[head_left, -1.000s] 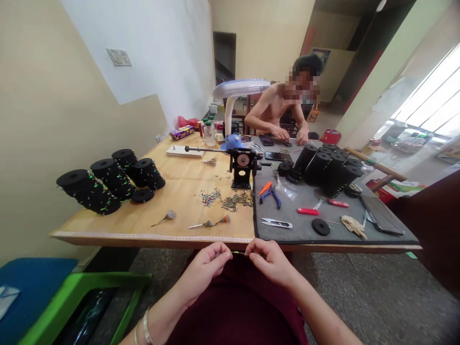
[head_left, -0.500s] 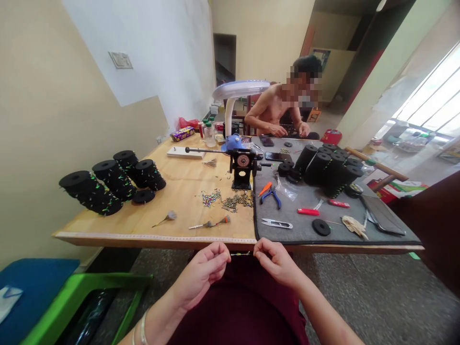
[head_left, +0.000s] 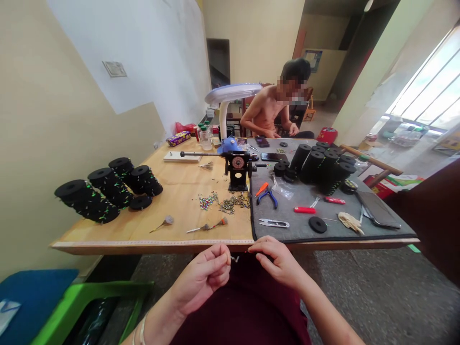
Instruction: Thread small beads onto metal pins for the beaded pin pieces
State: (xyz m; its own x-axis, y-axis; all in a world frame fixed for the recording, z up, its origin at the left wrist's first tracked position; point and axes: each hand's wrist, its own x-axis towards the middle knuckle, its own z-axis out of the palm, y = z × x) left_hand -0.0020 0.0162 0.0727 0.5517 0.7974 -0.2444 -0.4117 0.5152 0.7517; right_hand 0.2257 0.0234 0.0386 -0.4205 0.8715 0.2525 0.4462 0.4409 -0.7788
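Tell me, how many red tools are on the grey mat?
2. One red tool lies in the middle of the grey mat, right of the blue-handled pliers; the other red tool lies farther right, near the black spools. More may hide behind those spools.

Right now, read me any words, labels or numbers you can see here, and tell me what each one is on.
No text here can be read.
wall plaque: lettering too small.
colourful box: print blurred.
winder dial: markings blurred.
measuring tape along the table edge: marks too small.
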